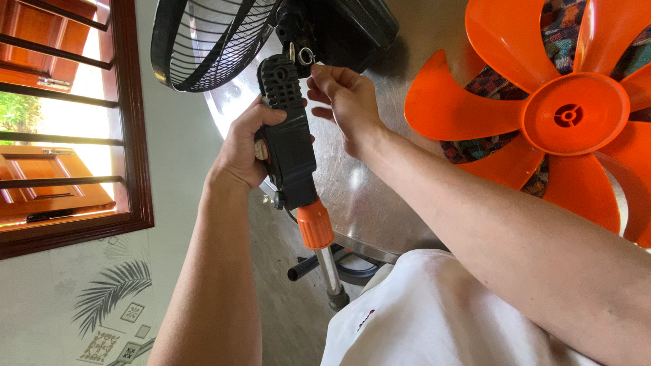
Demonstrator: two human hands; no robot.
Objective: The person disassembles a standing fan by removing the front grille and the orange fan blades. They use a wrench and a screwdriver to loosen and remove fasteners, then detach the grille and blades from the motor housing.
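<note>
Gripping black neck point(288, 146) at frame centre, left hand point(245, 146) closed round it; right hand point(346, 98) pinches small bolt point(305, 55) at 12 o'clock. Risk: bolt slips from fingertips, motor head point(339, 24) tips, neck twists loose.

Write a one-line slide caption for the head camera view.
Left hand grips a black fan neck housing; right hand fingers its top joint, orange blade lying nearby.
</note>
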